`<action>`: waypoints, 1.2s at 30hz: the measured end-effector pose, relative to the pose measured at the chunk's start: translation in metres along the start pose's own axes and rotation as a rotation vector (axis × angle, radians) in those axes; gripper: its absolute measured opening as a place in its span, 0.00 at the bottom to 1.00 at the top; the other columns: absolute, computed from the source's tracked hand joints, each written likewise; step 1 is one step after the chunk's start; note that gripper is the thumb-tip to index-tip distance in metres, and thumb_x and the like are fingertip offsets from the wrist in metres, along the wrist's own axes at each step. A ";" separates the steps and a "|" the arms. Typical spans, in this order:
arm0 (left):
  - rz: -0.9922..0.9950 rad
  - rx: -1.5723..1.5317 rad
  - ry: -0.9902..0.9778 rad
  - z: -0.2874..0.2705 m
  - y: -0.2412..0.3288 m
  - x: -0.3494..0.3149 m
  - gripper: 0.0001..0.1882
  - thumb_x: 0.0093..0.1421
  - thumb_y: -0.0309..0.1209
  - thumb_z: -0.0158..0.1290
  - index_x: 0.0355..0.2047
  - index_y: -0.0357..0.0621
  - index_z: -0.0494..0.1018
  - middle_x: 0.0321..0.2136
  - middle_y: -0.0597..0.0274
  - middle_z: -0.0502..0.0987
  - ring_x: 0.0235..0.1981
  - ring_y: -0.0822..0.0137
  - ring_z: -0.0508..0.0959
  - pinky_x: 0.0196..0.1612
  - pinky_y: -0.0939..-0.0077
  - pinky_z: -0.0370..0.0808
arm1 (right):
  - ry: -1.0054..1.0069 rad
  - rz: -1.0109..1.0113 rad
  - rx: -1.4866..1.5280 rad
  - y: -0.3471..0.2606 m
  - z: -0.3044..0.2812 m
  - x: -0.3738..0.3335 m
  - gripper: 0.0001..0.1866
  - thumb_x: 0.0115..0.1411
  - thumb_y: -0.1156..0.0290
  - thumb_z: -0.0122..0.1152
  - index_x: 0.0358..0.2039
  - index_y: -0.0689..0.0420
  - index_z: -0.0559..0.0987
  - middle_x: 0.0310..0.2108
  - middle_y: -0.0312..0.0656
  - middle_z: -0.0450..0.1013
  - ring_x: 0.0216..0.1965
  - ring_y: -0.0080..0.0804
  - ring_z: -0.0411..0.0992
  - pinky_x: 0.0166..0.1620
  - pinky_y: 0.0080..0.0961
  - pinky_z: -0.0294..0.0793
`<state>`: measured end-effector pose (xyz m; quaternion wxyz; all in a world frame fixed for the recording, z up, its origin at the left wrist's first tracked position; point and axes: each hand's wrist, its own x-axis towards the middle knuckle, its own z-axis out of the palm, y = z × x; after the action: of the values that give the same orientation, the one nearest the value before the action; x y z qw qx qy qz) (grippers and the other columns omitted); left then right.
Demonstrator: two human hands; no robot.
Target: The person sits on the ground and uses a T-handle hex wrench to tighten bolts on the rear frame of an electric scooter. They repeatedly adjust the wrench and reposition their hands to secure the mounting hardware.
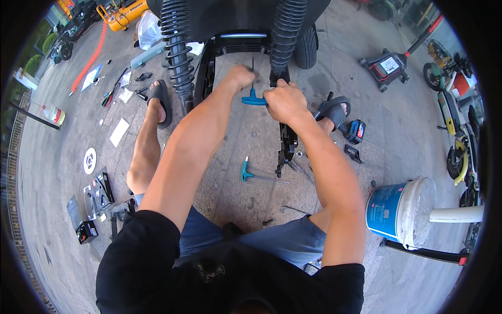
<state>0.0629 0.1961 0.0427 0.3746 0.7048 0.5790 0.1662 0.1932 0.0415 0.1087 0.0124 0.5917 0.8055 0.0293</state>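
Note:
My right hand (pixel 286 101) is closed at the lower end of the right fork leg (pixel 280 70). Its thumb side meets one end of a blue T-handle hex key (pixel 253 100), whose thin shaft points away from me. My left hand (pixel 240 77) is smeared by motion beside that shaft, so its fingers do not show clearly. Below the right hand hangs a black metal bracket (pixel 286 144). A coil spring (pixel 178 42) wraps the left fork leg. On the ground between my legs lies a second teal T-handle hex key (pixel 246 171).
A blue and white bucket (pixel 389 209) stands at the right, a floor jack (pixel 388 68) beyond it. Near my right foot lies a battery pack (pixel 355 132). Leftward are a white disc (pixel 90 160), open boxes (pixel 99 189) and an orange air compressor (pixel 123 14). Scooters (pixel 455 131) line the right side.

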 end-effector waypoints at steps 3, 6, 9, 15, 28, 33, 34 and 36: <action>-0.046 -0.398 -0.050 0.043 -0.048 -0.018 0.20 0.56 0.41 0.55 0.44 0.41 0.76 0.31 0.52 0.81 0.29 0.60 0.78 0.27 0.68 0.74 | -0.005 -0.010 0.042 0.003 -0.002 0.000 0.07 0.51 0.69 0.60 0.29 0.54 0.84 0.36 0.43 0.78 0.49 0.37 0.70 0.52 0.36 0.67; -0.396 -1.030 -0.280 0.076 -0.070 -0.055 0.14 0.63 0.35 0.44 0.44 0.43 0.72 0.30 0.55 0.80 0.24 0.68 0.75 0.23 0.75 0.68 | -0.019 0.008 0.073 0.005 -0.004 -0.001 0.09 0.50 0.66 0.62 0.31 0.53 0.83 0.37 0.42 0.78 0.49 0.38 0.70 0.52 0.36 0.67; -0.345 -1.171 -0.212 0.095 -0.070 -0.121 0.16 0.65 0.35 0.40 0.44 0.40 0.73 0.28 0.55 0.79 0.22 0.68 0.74 0.25 0.77 0.68 | 0.002 -0.009 0.091 0.005 -0.005 -0.002 0.13 0.50 0.64 0.63 0.37 0.51 0.81 0.37 0.42 0.78 0.48 0.38 0.70 0.51 0.37 0.67; -0.059 -0.520 -0.202 0.037 -0.021 -0.211 0.13 0.64 0.37 0.50 0.36 0.37 0.76 0.22 0.61 0.77 0.19 0.74 0.70 0.23 0.78 0.66 | -0.012 -0.039 0.142 0.008 -0.007 -0.005 0.13 0.50 0.65 0.63 0.38 0.50 0.81 0.37 0.40 0.78 0.49 0.38 0.70 0.52 0.39 0.65; -0.013 -0.187 0.079 0.003 0.000 -0.047 0.35 0.66 0.59 0.32 0.42 0.42 0.79 0.32 0.53 0.79 0.28 0.60 0.74 0.34 0.65 0.68 | -0.094 -0.024 0.017 0.005 -0.005 0.006 0.12 0.49 0.66 0.63 0.35 0.51 0.83 0.35 0.40 0.78 0.46 0.39 0.71 0.50 0.39 0.66; -0.520 -1.025 -0.380 0.045 -0.042 -0.083 0.38 0.66 0.61 0.27 0.48 0.43 0.75 0.34 0.53 0.79 0.33 0.59 0.75 0.42 0.66 0.68 | -0.032 0.000 0.132 0.007 -0.004 0.002 0.14 0.49 0.66 0.64 0.39 0.50 0.82 0.37 0.42 0.78 0.47 0.38 0.71 0.51 0.38 0.66; -0.487 -1.048 -0.385 0.051 -0.049 -0.098 0.38 0.66 0.61 0.27 0.47 0.42 0.75 0.31 0.55 0.77 0.31 0.61 0.74 0.39 0.67 0.68 | -0.013 0.002 0.146 0.006 -0.003 0.001 0.15 0.49 0.65 0.64 0.39 0.49 0.81 0.37 0.42 0.78 0.47 0.38 0.71 0.51 0.38 0.66; -0.386 -1.075 -0.395 0.059 -0.052 -0.129 0.38 0.66 0.60 0.27 0.45 0.40 0.75 0.25 0.59 0.74 0.27 0.65 0.72 0.34 0.69 0.67 | 0.053 -0.012 0.183 0.007 -0.002 0.000 0.16 0.49 0.65 0.64 0.40 0.49 0.81 0.37 0.42 0.78 0.47 0.38 0.71 0.50 0.39 0.66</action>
<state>0.0313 0.0572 -0.0080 0.8023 0.3165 0.4506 0.2305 0.1993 0.0435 0.1113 -0.0627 0.5846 0.8084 -0.0289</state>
